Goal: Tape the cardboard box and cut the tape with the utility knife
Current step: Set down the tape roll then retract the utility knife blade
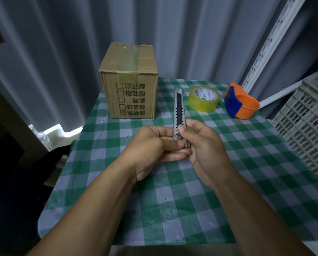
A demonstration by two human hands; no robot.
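Left hand (152,145): fingers curled around the lower end of the utility knife, thumb laid across its side, gripping it over the middle of the bench.
Right hand (200,146): wrapped on the same lower end from the other side, thumb tip pressed on the dark slider strip.
Utility knife (179,109): a slim metal body with a black notched track, held between both hands and pointing away from the person; I can't tell whether any blade is out at the far tip.
Bench (228,191): covered with a green-and-white checked cloth.
Cardboard box (129,85): stands upright at the far left of the bench, well apart from the hands, with clear tape along its top seam and down the front; printed characters and tick boxes on the near face.
Tape roll (203,99): yellowish clear tape lying flat, just right of the knife's tip.
Orange dispenser (242,104): orange with a blue part, beside the roll to the right.
White crate (306,130): lattice-sided, at the bench's right edge.
Curtain (62,52): grey folds behind everything.
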